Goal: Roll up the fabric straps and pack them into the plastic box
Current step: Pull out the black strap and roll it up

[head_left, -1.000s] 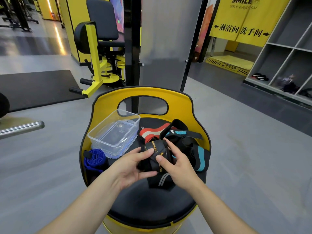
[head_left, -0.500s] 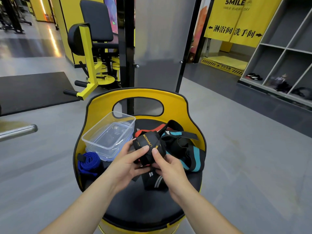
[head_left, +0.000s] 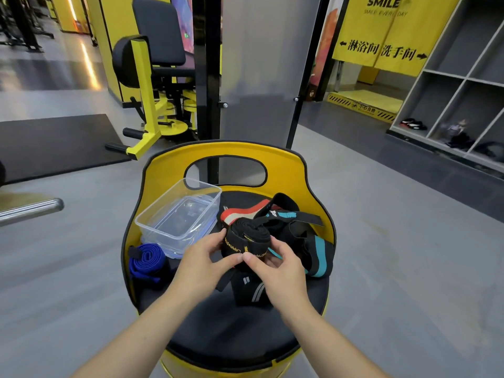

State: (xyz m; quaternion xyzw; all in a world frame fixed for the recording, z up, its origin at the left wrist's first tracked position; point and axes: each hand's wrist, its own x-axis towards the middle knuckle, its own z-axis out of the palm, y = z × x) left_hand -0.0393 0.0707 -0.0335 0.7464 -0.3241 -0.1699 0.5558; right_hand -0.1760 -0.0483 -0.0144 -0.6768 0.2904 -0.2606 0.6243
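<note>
A black strap with yellow lettering (head_left: 246,240), wound into a thick roll, sits between both hands above the stool seat. My left hand (head_left: 203,259) grips its left side and my right hand (head_left: 275,264) pinches its lower right edge. The clear plastic box (head_left: 178,214) stands open and holds nothing, at the seat's back left. A folded blue strap (head_left: 146,261) lies left of the hands. A red and white strap (head_left: 245,211) and a black and teal strap (head_left: 313,246) lie tangled behind and right of the roll. Another black strap with grey stripes (head_left: 252,291) lies under my right hand.
Everything rests on a round black seat with a raised yellow back (head_left: 226,156) that has a handle cut-out. A yellow and black gym machine (head_left: 152,85) stands behind on the left, grey cubby shelves (head_left: 461,99) on the right, and a metal bar (head_left: 30,210) at far left.
The black strap has gone from loosely gathered to a tight thick roll, and both hands have lifted it a little toward the box.
</note>
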